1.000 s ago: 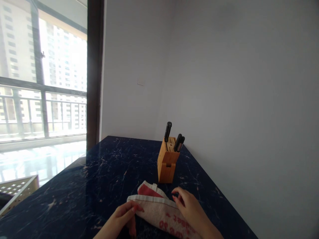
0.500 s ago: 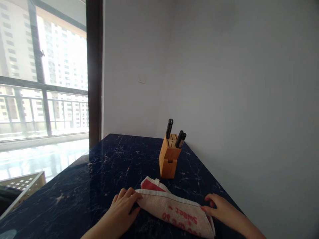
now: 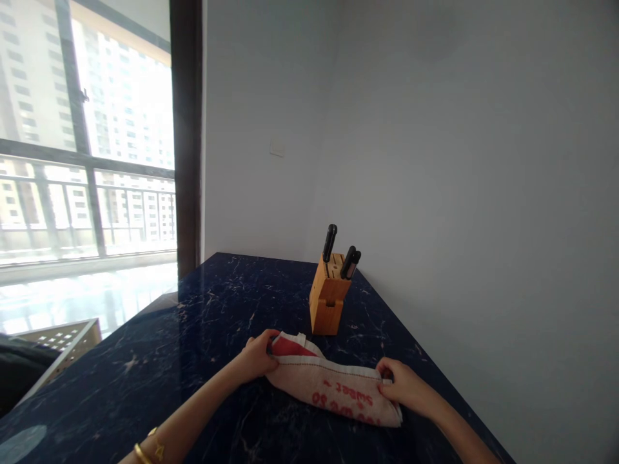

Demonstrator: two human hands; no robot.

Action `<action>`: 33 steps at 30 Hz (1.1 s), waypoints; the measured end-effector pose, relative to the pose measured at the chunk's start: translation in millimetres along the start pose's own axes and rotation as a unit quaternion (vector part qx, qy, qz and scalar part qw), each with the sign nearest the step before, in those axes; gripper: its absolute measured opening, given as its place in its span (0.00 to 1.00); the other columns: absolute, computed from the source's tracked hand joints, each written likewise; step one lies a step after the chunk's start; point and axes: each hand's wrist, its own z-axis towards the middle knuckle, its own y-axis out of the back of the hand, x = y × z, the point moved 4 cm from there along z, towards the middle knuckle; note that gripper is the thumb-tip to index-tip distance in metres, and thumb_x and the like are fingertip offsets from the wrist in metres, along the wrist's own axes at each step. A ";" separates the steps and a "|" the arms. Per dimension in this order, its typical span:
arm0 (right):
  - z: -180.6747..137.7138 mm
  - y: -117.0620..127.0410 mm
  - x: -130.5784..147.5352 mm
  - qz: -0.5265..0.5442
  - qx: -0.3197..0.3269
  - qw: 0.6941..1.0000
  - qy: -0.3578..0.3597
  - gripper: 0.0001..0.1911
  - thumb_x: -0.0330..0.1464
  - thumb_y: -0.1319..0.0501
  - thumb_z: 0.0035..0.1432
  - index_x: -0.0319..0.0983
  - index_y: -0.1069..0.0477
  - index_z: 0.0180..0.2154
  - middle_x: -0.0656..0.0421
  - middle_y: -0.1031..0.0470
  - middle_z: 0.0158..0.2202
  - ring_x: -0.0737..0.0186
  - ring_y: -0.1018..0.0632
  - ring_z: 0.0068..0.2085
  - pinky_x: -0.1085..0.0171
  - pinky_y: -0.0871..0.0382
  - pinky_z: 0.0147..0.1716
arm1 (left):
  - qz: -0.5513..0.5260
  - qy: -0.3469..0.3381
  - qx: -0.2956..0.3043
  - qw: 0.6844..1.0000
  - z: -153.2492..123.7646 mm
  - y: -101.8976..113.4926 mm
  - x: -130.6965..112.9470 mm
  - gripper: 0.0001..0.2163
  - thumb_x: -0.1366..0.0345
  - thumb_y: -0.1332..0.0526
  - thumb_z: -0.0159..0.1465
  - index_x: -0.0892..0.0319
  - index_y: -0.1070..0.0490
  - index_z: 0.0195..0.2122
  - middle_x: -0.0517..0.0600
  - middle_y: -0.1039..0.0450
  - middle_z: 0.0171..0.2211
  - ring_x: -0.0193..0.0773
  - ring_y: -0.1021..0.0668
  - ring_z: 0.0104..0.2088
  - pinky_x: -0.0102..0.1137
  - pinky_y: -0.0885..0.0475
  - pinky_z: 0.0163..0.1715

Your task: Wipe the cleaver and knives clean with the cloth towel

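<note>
A folded towel (image 3: 333, 390), pale with red lettering and a red patch at its back left, lies on the dark blue marbled table (image 3: 232, 303). At the towel's left end my left hand (image 3: 258, 356) pinches the edge between thumb and fingers. My right hand (image 3: 399, 383) grips the towel's upper right corner, its thumb in front. Just behind the cloth stands a wooden knife block (image 3: 327, 309) with several black-handled pieces in its slots.
A grey wall (image 3: 459, 225) runs along the table's right side. To the left are a window (image 3: 130, 129) and a perforated pale crate (image 3: 77, 341) with dark cloth in it. A round translucent patch (image 3: 22, 443) shows on the table's near left.
My left hand has reached forward and closed on the towel's left end. My right hand has closed on the right corner. The towel sits slightly higher in view, which has also shifted.
</note>
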 end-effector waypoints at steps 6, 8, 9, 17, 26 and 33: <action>36.5 -0.3 14.5 -0.051 -0.076 0.995 0.043 0.11 0.22 0.46 0.39 0.38 0.35 0.28 0.62 0.31 0.28 0.65 0.31 0.33 0.69 0.42 0.31 | -0.004 0.012 -0.027 1.000 2.0 7.5 5.4 0.24 0.72 0.43 0.45 0.56 0.35 0.46 0.46 0.27 0.35 0.41 0.27 0.38 0.30 0.36 0.38; 46.5 -1.0 18.2 -0.069 -0.101 0.991 0.050 0.11 0.21 0.46 0.39 0.38 0.35 0.28 0.61 0.32 0.30 0.64 0.31 0.34 0.68 0.43 0.34 | -0.001 0.003 -0.029 1.000 0.3 12.6 4.7 0.22 0.72 0.43 0.45 0.55 0.33 0.43 0.45 0.28 0.33 0.41 0.28 0.38 0.31 0.37 0.40; 49.8 -1.3 20.2 -0.076 -0.111 0.990 0.054 0.11 0.20 0.46 0.39 0.38 0.34 0.28 0.60 0.33 0.30 0.63 0.32 0.35 0.68 0.43 0.35 | 0.001 -0.003 -0.028 1.000 -1.3 15.1 4.1 0.21 0.72 0.43 0.45 0.54 0.33 0.43 0.44 0.28 0.32 0.41 0.28 0.38 0.32 0.38 0.41; 34.8 0.5 30.0 -0.092 -0.172 0.979 0.050 0.09 0.22 0.48 0.42 0.40 0.39 0.27 0.62 0.37 0.26 0.64 0.33 0.31 0.68 0.45 0.30 | 0.016 -0.076 -0.005 0.997 -33.7 25.5 -3.7 0.16 0.73 0.45 0.45 0.52 0.29 0.35 0.44 0.32 0.37 0.41 0.33 0.42 0.34 0.42 0.44; -4.3 9.4 33.1 -0.057 -0.191 0.978 0.065 0.08 0.24 0.50 0.43 0.42 0.41 0.28 0.63 0.38 0.27 0.65 0.32 0.30 0.69 0.42 0.30 | -0.051 -0.110 -0.066 0.990 -33.4 27.8 2.0 0.12 0.72 0.45 0.46 0.54 0.31 0.33 0.44 0.30 0.34 0.40 0.32 0.39 0.34 0.40 0.44; -31.2 7.3 33.9 -0.040 -0.183 0.976 0.112 0.07 0.24 0.50 0.46 0.42 0.40 0.27 0.60 0.33 0.30 0.61 0.31 0.34 0.65 0.40 0.35 | -0.119 -0.048 -0.036 0.991 5.2 20.4 40.5 0.12 0.72 0.49 0.52 0.62 0.32 0.36 0.48 0.26 0.32 0.35 0.25 0.33 0.27 0.33 0.33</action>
